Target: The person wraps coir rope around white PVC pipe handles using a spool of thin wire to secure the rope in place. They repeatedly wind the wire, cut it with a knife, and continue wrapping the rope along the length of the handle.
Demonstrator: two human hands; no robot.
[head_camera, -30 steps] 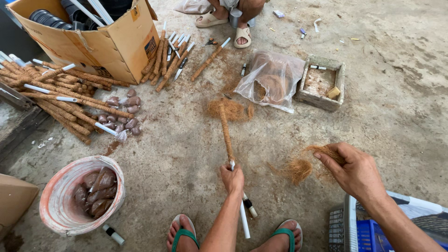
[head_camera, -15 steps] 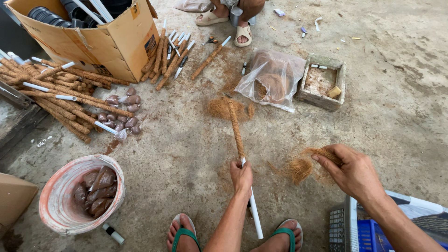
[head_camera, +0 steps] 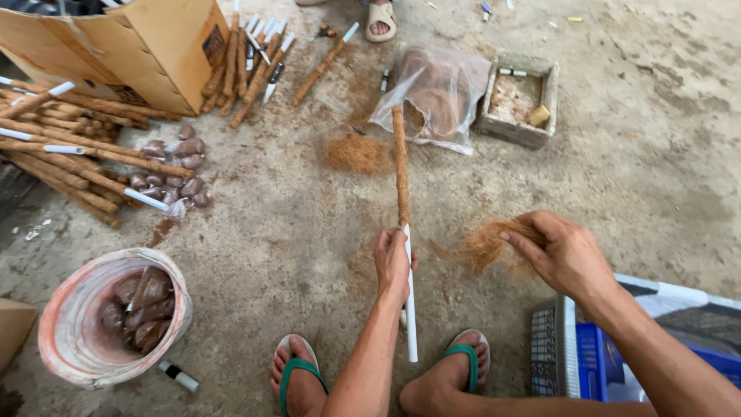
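Note:
My left hand grips a long pole at the join between its bare white pipe end and its brown fibre-wrapped part. The wrapped end points away from me, toward a clear plastic bag. My right hand rests on a loose tuft of brown coconut fibre on the concrete floor, fingers curled over it. A small heap of the same fibre lies further out. My feet in green flip-flops show at the bottom.
A cardboard box and several wrapped poles lie at left, more poles behind. A pale bucket holds brown packets. A small concrete tray sits far right, a blue crate beside my right arm. Another person's sandalled foot is at top.
My left hand has slid the pole away from me, so its wrapped tip now lies past the fibre heap near the bag. My right hand has stayed on the fibre tuft.

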